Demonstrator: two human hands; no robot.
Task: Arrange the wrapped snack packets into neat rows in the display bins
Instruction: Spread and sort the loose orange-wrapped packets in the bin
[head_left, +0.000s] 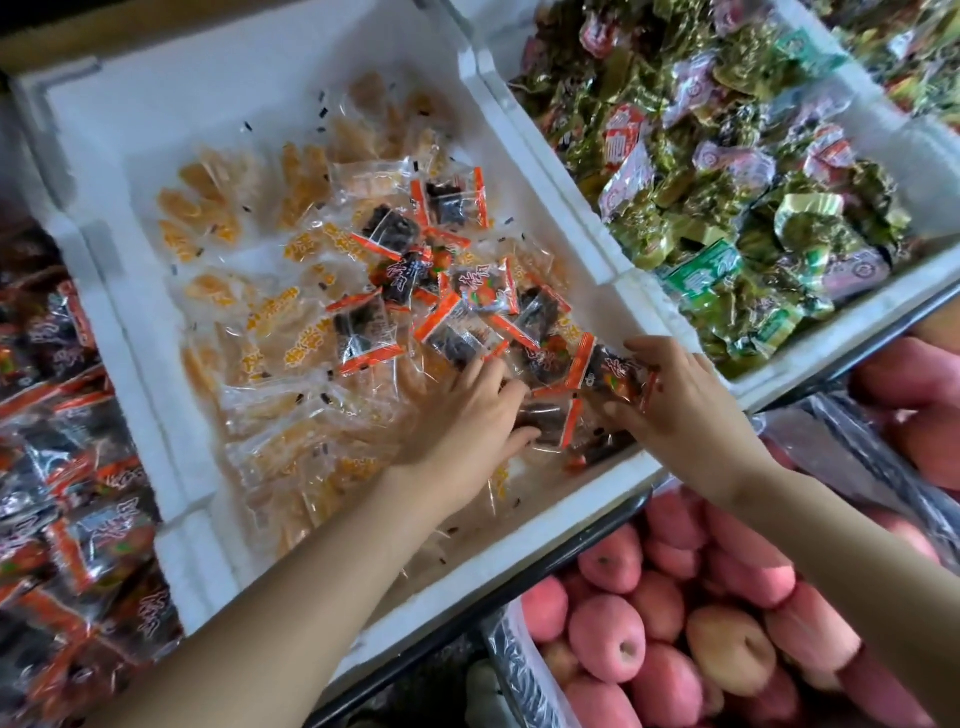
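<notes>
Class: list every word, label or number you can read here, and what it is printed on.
Nothing reads clearly.
On dark orange-edged packets: white characters, blurred.
On clear packets of orange pieces: yellow characters, blurred.
On green packets: white characters, blurred.
On red-and-white packets: red character, blurred.
No numbers or signs.

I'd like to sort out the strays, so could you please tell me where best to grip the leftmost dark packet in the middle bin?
Pinch the near orange seal of the dark packet, coming from the near side. That flat strip lies exposed with nothing over it and faces you, while the lumpy middle would likely crush or slip.
</notes>
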